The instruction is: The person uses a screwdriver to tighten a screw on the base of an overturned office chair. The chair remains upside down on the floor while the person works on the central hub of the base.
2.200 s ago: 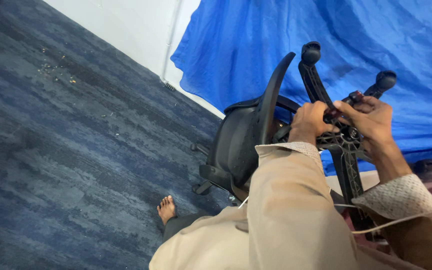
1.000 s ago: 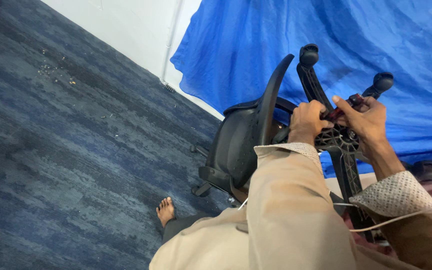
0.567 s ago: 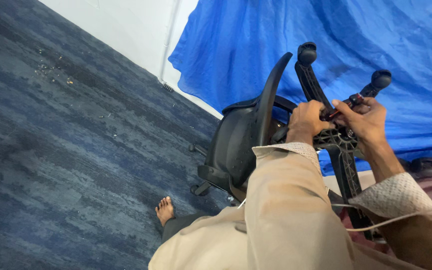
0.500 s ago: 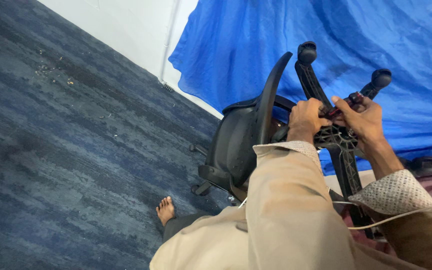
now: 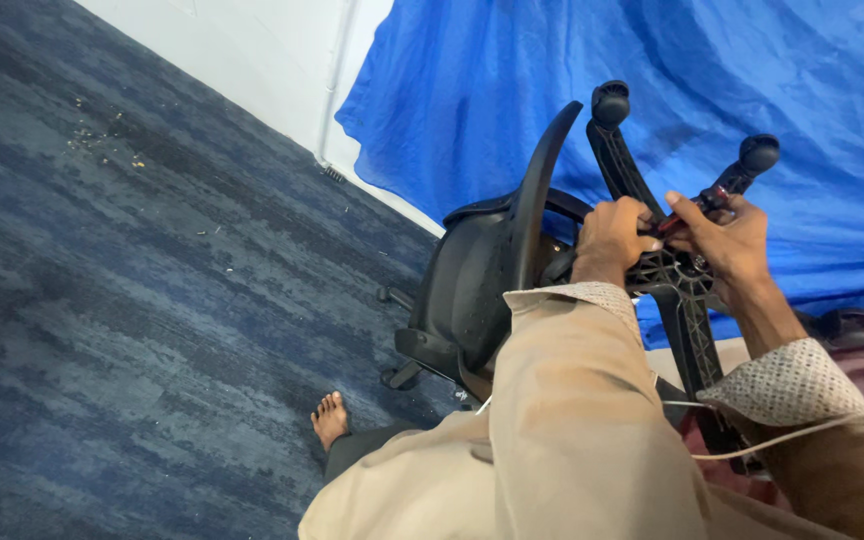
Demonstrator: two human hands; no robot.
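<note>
Chair base (image 5: 674, 275), a black star of spokes with castors (image 5: 609, 103) at the tips, sits upturned at the frame's 2 o'clock, above the tipped seat (image 5: 472, 290) of the office chair. Left hand (image 5: 612, 235) and right hand (image 5: 727, 240) meet at the hub, both clenched on a thin red-tipped tool (image 5: 687, 212) between them. Blue tarpaulin (image 5: 512, 90) hangs behind at 12 o'clock; blue carpet (image 5: 132, 300) with scattered debris (image 5: 102, 140) fills 9 o'clock, a bare foot (image 5: 330, 420) rests at 6 o'clock, and the beige sleeve (image 5: 572, 420) hides the lower chair.
</note>
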